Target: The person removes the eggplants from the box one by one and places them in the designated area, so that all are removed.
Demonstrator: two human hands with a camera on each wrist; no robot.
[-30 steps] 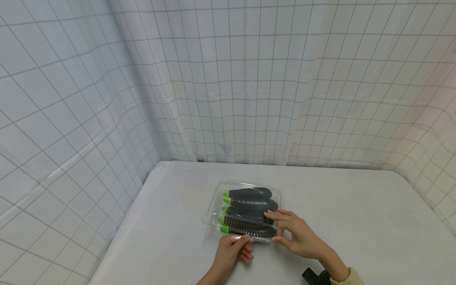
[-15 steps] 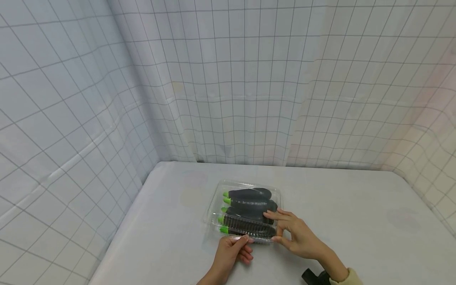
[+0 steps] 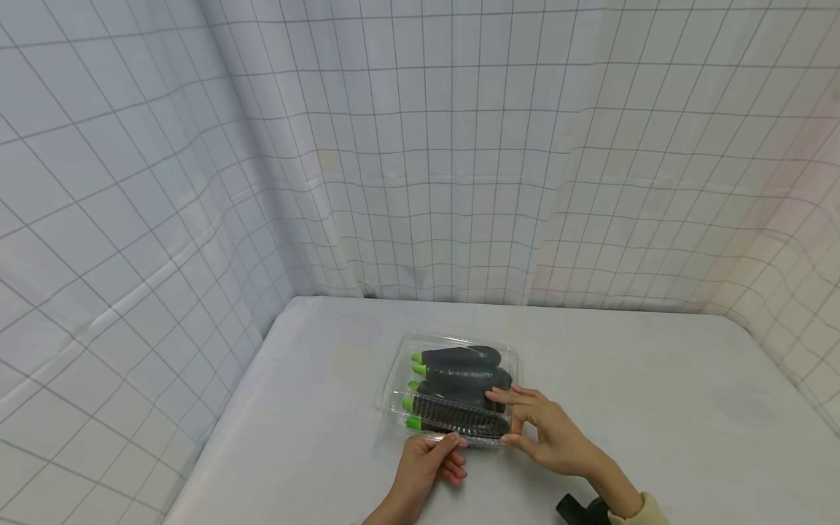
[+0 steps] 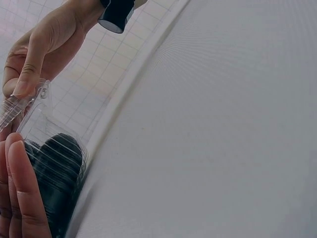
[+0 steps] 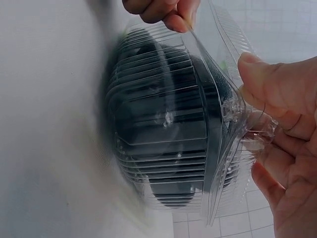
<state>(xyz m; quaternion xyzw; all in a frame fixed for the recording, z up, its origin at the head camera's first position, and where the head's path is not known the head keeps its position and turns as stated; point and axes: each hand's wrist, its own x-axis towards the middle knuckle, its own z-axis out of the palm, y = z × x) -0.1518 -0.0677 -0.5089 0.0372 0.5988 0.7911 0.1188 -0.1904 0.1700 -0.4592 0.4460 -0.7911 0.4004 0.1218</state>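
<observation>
The clear plastic box (image 3: 396, 379) rests on the tabletop (image 3: 630, 379), its long axis running roughly from nine to three o'clock. Inside, the dark eggplants (image 3: 462, 376) lie the same way, green stems (image 3: 418, 370) towards nine. Both hands pinch its near rim: the left hand (image 3: 425, 461) at six o'clock, the right hand (image 3: 553, 439) at the corner towards four. Against half a second earlier, box and hands look practically unmoved.
</observation>
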